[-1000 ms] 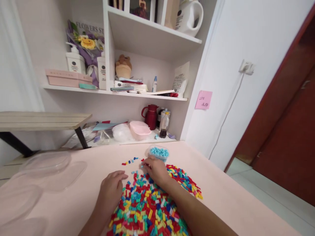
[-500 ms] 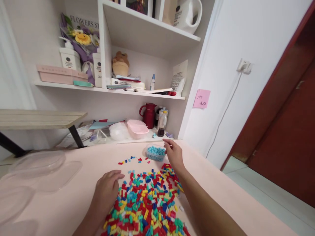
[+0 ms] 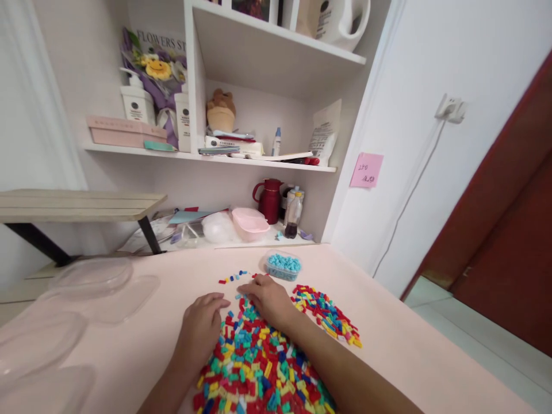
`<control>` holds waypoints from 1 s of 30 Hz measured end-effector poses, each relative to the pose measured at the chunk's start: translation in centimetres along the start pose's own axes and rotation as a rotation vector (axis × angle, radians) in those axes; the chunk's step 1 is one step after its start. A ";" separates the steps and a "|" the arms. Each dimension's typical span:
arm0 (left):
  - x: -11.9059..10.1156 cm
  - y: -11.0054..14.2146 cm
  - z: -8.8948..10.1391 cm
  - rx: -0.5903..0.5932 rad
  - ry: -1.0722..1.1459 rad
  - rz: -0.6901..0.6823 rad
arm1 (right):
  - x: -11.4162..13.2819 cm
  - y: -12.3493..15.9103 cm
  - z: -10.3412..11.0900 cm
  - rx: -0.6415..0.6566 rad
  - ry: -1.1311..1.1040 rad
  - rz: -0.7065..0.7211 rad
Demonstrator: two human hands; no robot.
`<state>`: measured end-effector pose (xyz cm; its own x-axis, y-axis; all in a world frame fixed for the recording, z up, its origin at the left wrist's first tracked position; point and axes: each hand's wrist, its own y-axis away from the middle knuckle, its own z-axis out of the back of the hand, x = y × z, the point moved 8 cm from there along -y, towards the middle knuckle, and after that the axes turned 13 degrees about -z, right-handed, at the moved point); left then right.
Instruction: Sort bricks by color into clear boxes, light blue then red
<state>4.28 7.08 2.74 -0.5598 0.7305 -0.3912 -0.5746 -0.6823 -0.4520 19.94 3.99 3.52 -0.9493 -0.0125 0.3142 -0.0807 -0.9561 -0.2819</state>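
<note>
A wide pile of small toy building bricks (image 3: 259, 368) in red, yellow, green, blue and white covers the table in front of me. My left hand (image 3: 203, 322) rests at the pile's left edge, fingers loosely stretched, nothing visible in them. Over the far end of the pile reaches my right hand (image 3: 269, 300), its fingers extended down to a few loose bricks. I see nothing held there, though its palm side is hidden. Just beyond stands a clear plastic box (image 3: 282, 276) filled with light blue bricks (image 3: 284, 263). A short row of loose bricks (image 3: 233, 278) lies left of the box.
A second brick heap (image 3: 328, 313) lies right of my right forearm. Clear plastic lids or trays (image 3: 125, 299) sit at the left. Behind the table, a shelf holds a pink bowl (image 3: 250, 223), a red jug (image 3: 270, 201) and a bottle of dark liquid (image 3: 293, 215).
My right hand has moved left and nearer, from the box of light blue bricks to the far end of the pile. My left hand stays beside the pile; the view has shifted slightly.
</note>
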 end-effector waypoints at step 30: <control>0.6 0.1 -0.3 -0.027 0.008 0.006 | -8.5 -0.8 9.4 -0.507 -0.217 -0.259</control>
<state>4.04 7.46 2.20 -0.5586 0.7266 -0.4000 -0.5547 -0.6858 -0.4712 30.91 2.12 9.62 -0.8001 0.0911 0.5930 -0.4857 -0.6785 -0.5512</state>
